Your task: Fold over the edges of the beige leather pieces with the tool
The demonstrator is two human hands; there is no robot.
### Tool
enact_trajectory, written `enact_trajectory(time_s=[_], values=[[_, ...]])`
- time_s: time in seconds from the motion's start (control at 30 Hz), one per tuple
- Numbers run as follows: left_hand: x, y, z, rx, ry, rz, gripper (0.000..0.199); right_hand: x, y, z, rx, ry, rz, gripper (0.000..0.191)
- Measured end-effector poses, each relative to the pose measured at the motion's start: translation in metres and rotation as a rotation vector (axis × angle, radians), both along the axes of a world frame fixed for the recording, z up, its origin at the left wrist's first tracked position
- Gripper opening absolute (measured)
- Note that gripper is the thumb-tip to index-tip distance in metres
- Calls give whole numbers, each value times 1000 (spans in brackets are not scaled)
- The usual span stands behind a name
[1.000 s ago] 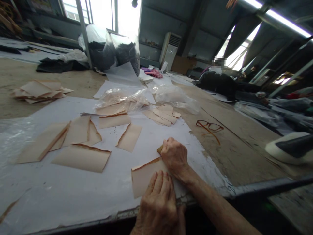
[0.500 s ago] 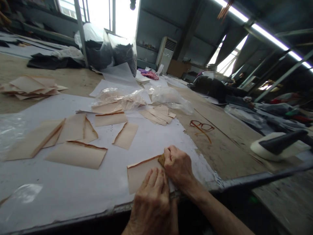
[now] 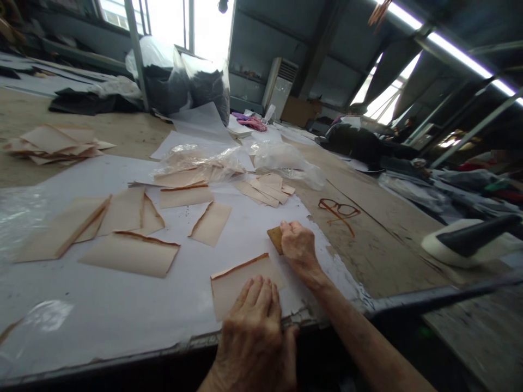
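Note:
Near the table's front edge, my left hand (image 3: 255,321) lies flat with fingers stretched over a pale beige rectangular piece (image 3: 231,288). A brown folded strip runs along that piece's far edge. Beyond it and to the right, my right hand (image 3: 299,245) is closed on a small flat yellow-brown scraper (image 3: 275,239), held above or on the white sheet; contact is unclear. To the left lie similar brown-edged pieces, among them a long one (image 3: 131,256), a short one (image 3: 211,223) and an overlapping group (image 3: 122,211).
A pile of beige pieces (image 3: 53,142) lies at the far left. Clear plastic bags (image 3: 281,160) and loose pieces (image 3: 265,190) lie behind. Glasses (image 3: 338,208) rest right of the white sheet (image 3: 163,310). A black-and-white object (image 3: 469,239) stands at the right. A person (image 3: 351,136) is farther back.
My right hand has lifted off the beige piece's folded edge with the scraper, moving away and slightly right. My left hand stays on the piece.

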State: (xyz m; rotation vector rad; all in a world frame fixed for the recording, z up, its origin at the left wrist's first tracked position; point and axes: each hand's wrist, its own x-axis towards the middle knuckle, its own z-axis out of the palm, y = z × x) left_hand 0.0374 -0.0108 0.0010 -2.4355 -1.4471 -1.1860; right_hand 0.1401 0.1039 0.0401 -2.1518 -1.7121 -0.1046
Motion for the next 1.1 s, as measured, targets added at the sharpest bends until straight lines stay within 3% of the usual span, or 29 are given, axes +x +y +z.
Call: enact_trajectory(time_s=[0.1, 0.2, 0.37, 0.5, 0.6, 0.73, 0.83, 0.93, 1.1], values=[[-1, 0, 0, 21, -3, -9, 43, 10, -19, 4, 27, 57, 142, 32], [-1, 1, -1, 29, -13, -13, 43, 6, -34, -2, 10, -77, 288, 28], [0, 1, 0, -7, 14, -12, 47, -15, -19, -14, -9, -234, 184, 25], [0, 2, 1, -14, 7, 2, 47, -20, 2, -14, 7, -192, 96, 26], [-1, 2, 2, 3, -15, 7, 44, -11, 2, -7, 25, -85, 37, 28], [-1, 2, 1, 12, -24, -1, 42, 3, -23, 1, 63, 3, 139, 30], [-1, 1, 1, 20, -30, -16, 44, -1, -37, -2, 15, -126, 234, 26], [0, 1, 2, 13, -26, -14, 45, -13, -29, -9, -20, -228, 180, 24], [1, 1, 1, -4, -48, 9, 45, -18, -1, -12, -2, -164, 94, 27]])
